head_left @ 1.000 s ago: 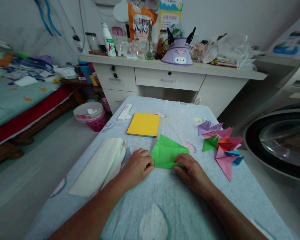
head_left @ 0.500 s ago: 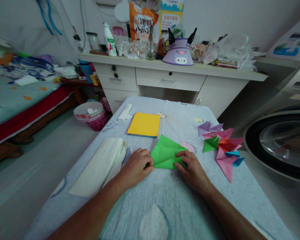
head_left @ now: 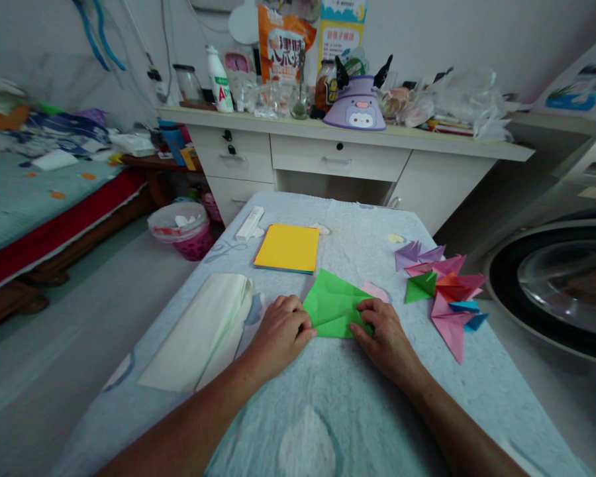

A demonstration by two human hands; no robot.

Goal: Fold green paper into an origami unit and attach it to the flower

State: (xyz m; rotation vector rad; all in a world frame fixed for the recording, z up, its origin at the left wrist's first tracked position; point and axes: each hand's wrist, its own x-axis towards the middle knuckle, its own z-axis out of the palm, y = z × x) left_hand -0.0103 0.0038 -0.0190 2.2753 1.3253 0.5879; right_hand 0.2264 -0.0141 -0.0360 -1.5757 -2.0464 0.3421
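Observation:
A creased green sheet of paper point(head_left: 334, 301) lies on the cloth-covered table between my hands, its top corner pointing away from me. My left hand point(head_left: 287, 326) pinches its left corner, fingers curled and thumb at the lower edge. On the right side, my right hand point(head_left: 385, 334) grips the paper between thumb and fingers. Just beyond the green sheet sits a stack of square paper with yellow on top point(head_left: 287, 248). Several folded paper pieces point(head_left: 444, 286) in purple, pink, green, red and blue lie to the right.
A folded off-white bundle point(head_left: 201, 331) lies left of my left hand. Near the table's far left edge is a white narrow box point(head_left: 249, 223). Behind stands a cluttered white desk point(head_left: 338, 159); a pink bin point(head_left: 181, 228) is on the floor.
My left hand has shifted slightly to the right along the paper's lower left edge. My right hand keeps its grip, nearly still.

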